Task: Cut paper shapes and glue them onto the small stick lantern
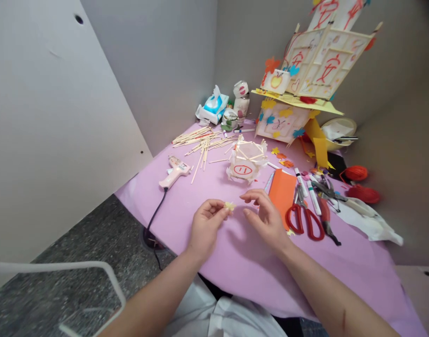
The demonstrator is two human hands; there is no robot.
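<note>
Between the thumb and fingers of my left hand (207, 226) is a small pale yellow paper flower (229, 206). My right hand (266, 219) hovers just right of it, thumb and fingers apart, holding nothing. Beyond both hands stands a small lantern (245, 161) of sticks and white paper, with a red drawing on its front. An orange paper sheet (282, 194) lies right of my right hand, next to red-handled scissors (305, 222).
A pink glue gun (176, 171) lies at the left edge, its cord hanging down. Wooden sticks (202, 144) are spread behind it. A tall decorated paper tower (314, 70) rises at the back right. Pliers (328, 220), markers (314, 197) and red yarn (362, 193) lie on the right.
</note>
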